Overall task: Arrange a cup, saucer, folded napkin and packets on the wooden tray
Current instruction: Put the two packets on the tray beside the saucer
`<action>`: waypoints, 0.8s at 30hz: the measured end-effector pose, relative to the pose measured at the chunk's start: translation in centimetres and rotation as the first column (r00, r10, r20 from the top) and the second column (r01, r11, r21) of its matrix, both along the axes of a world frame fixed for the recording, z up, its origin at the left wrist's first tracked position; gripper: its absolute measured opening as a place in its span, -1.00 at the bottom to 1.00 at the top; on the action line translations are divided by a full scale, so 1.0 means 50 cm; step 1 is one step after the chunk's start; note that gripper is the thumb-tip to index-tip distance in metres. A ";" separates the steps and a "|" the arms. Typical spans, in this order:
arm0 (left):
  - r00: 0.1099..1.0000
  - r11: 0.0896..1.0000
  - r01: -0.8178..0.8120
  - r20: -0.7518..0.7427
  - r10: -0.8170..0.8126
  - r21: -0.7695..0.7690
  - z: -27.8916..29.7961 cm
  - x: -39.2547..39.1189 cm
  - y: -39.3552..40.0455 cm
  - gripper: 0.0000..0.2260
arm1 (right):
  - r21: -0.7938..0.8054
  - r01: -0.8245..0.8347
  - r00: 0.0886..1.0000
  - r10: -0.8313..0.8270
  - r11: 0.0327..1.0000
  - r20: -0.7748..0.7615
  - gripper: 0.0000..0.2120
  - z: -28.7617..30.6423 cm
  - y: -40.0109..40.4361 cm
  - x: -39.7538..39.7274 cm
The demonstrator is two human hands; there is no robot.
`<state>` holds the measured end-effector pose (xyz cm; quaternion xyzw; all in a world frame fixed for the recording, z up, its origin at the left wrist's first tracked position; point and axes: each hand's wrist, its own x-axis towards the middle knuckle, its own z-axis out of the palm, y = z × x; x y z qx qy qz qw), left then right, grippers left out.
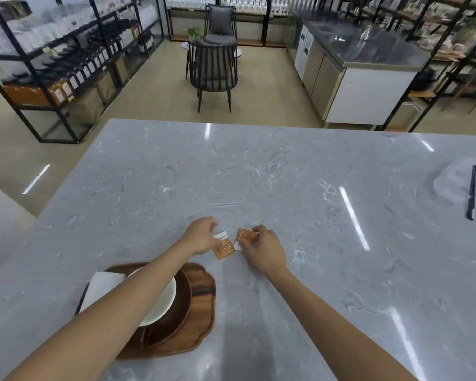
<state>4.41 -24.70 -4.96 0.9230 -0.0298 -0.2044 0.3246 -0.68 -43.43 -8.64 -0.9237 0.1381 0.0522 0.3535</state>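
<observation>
The wooden tray [202, 306] lies at the near left of the grey marble table. On it rests a dark wooden saucer [180, 303] with a white cup [164, 298], partly hidden by my left forearm. A white folded napkin [101, 287] lies on the tray's left side. Beyond the tray, my left hand [201, 237] pinches one orange packet [225, 248] with a white end. My right hand [264, 247] pinches a second orange packet [243, 235]. Both packets are low over the table, side by side.
A black pen [472, 192] lies on a clear plastic sheet [451, 185] at the table's far right. Past the far table edge stand dark chairs [213, 70], glass shelving at left and a steel counter [368, 64] at right.
</observation>
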 end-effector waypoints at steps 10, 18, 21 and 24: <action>0.982 0.972 -0.177 -0.087 0.165 -0.156 -0.005 0.020 0.030 -0.74 | -0.027 -0.198 0.979 0.196 0.980 -0.064 -0.39 0.000 0.083 0.028; 0.933 0.884 -0.264 -0.333 0.134 -0.385 0.017 -0.004 0.050 -0.74 | 0.414 -0.022 0.999 0.034 0.910 -0.021 -0.92 0.027 0.087 0.025; 0.934 0.850 -0.281 -0.330 0.136 -0.445 0.024 -0.019 0.056 -0.80 | 0.582 0.018 0.999 0.012 0.813 -0.047 -0.82 0.037 0.090 0.011; 0.929 0.800 -0.351 -0.287 0.233 -0.487 0.026 -0.026 0.065 -0.82 | 0.627 0.093 0.996 -0.066 0.773 -0.066 -0.78 0.037 0.071 0.006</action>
